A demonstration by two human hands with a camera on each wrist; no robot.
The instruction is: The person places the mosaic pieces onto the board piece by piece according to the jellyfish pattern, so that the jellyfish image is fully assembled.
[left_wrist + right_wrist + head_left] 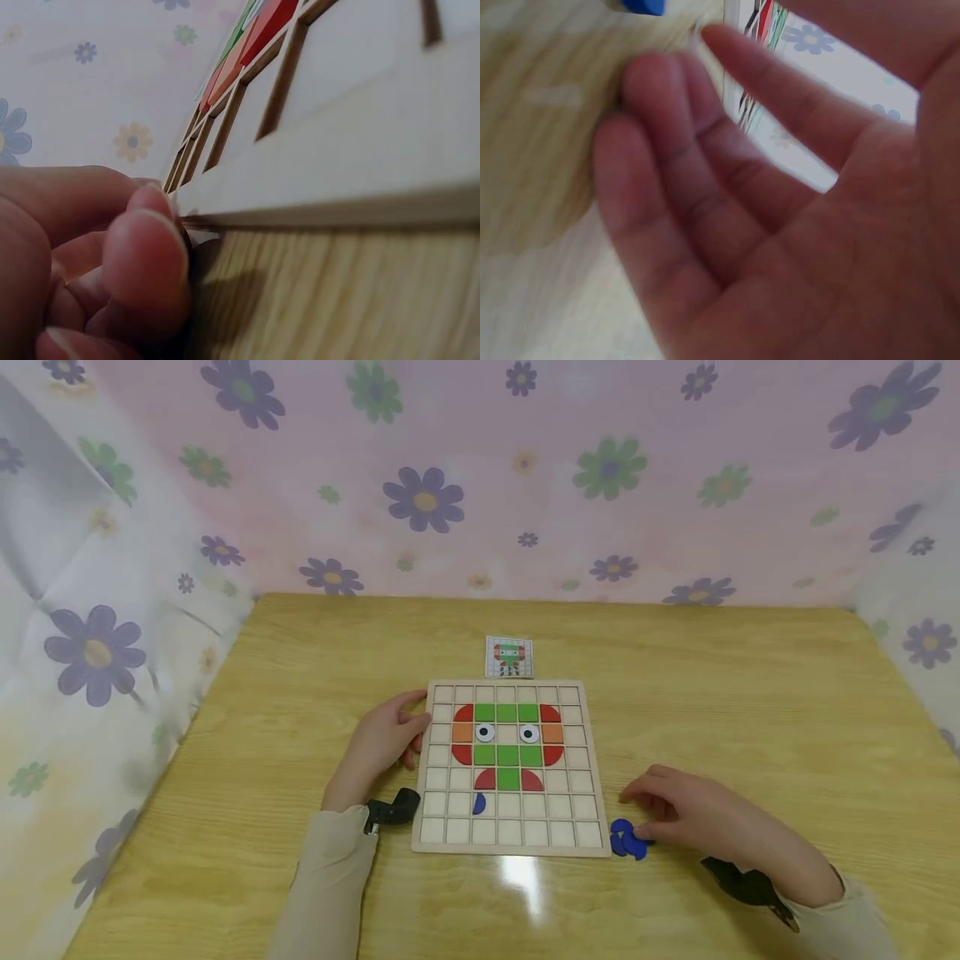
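A square wooden grid board lies on the table. It bears red, green and orange tiles, two eye pieces and one blue half-round piece. At the board's left edge rests my left hand, its thumb and forefinger touching the rim and the other fingers loosely bent. To the right of the board, my right hand hovers low with relaxed fingers, thumb tip at a small pile of blue half-round pieces. In the right wrist view, its visible fingers hold nothing.
A small printed picture card with a coloured grid figure lies just behind the board. Flowered cloth hangs behind the table and along both sides. Black straps sit on both wrists.
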